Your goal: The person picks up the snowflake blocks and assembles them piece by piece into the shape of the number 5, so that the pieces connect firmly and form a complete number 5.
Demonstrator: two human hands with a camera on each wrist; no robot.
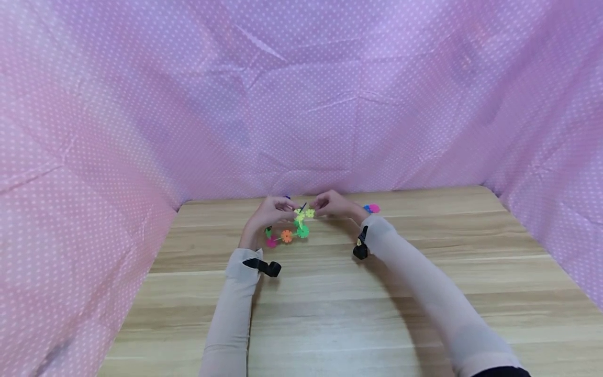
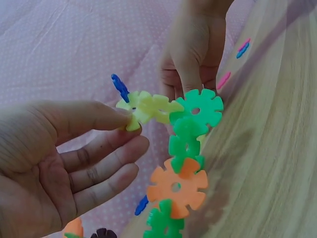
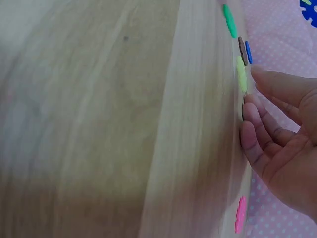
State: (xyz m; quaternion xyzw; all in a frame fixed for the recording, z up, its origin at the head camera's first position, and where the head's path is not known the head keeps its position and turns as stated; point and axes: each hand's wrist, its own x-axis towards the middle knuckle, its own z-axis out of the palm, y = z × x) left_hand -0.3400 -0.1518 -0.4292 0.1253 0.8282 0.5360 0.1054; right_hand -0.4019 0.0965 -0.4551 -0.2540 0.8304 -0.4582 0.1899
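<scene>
Yellow flower-shaped pieces were linked to green pieces and an orange piece over the counter. The left hand pinched one yellow edge between its fingers. The right hand's fingers curved loosely, thumb apart, beside loose pieces along the counter's edge.

Both forearms are covered by pale greyish-beige sleeves; the left sleeve, creased crosswise, is seen at the bottom, left of centre, in the head view; the right sleeve is seen at lower right, bordered by black cloth at the bottom edge; by the left cuff a black strap with a rounded black piece is worn; by the right cuff a similar black piece, marked with a small pale patch, is worn; the left hand and right hand are left bare.
</scene>
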